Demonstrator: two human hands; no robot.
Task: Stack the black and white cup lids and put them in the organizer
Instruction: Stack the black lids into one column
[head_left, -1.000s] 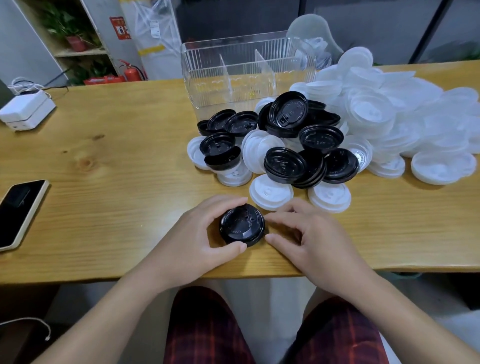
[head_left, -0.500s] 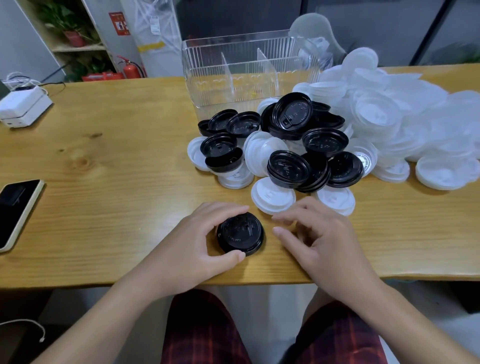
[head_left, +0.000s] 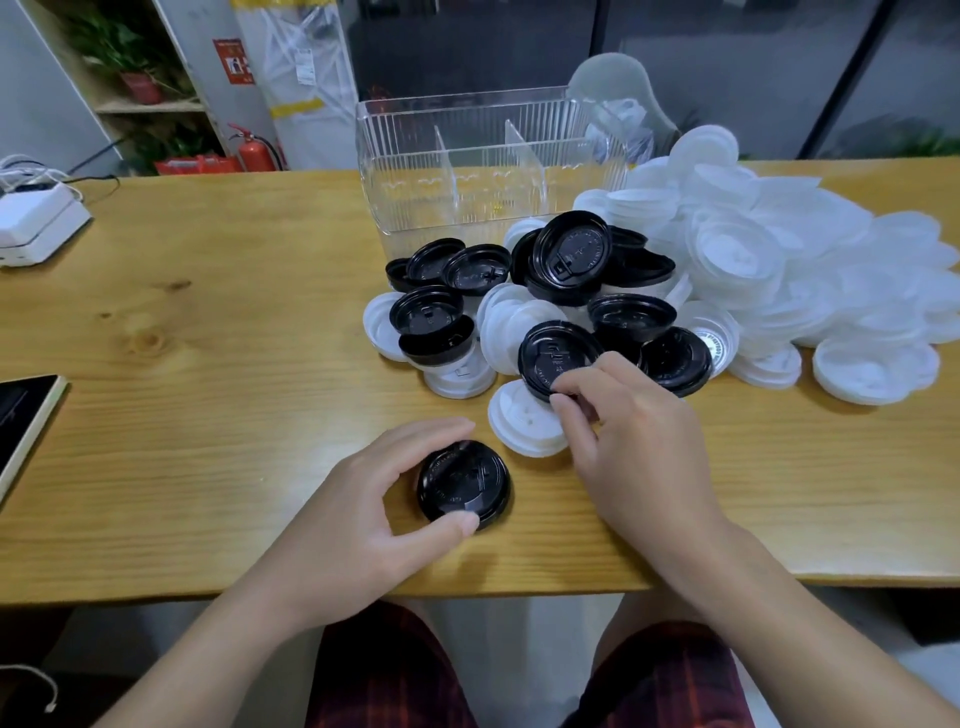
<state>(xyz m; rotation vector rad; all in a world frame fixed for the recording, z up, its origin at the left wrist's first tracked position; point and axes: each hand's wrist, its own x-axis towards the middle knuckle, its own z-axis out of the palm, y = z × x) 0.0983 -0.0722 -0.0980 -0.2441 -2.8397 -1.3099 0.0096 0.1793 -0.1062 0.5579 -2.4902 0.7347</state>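
A short stack of black lids (head_left: 464, 485) rests on the wooden table (head_left: 218, 364) near its front edge. My left hand (head_left: 363, 525) curls around it, thumb in front and fingers behind. My right hand (head_left: 628, 441) pinches the near rim of another black lid (head_left: 553, 353) at the front of a mixed heap of black and white lids (head_left: 571, 291). A white lid (head_left: 522, 426) lies just under that hand. Behind the heap stands the clear organizer (head_left: 488, 166) with two dividers. A large pile of white lids (head_left: 779, 270) spreads to the right.
A phone (head_left: 23, 421) lies at the table's left edge. A white box with cables (head_left: 36, 221) sits at the far left. Shelves with plants and a red fire extinguisher (head_left: 254, 153) stand behind the table. My knees in dark plaid show below the front edge.
My right hand has left the black stack and reached forward to a black lid in the heap, closing its fingers on the rim. My left hand stays on the stack.
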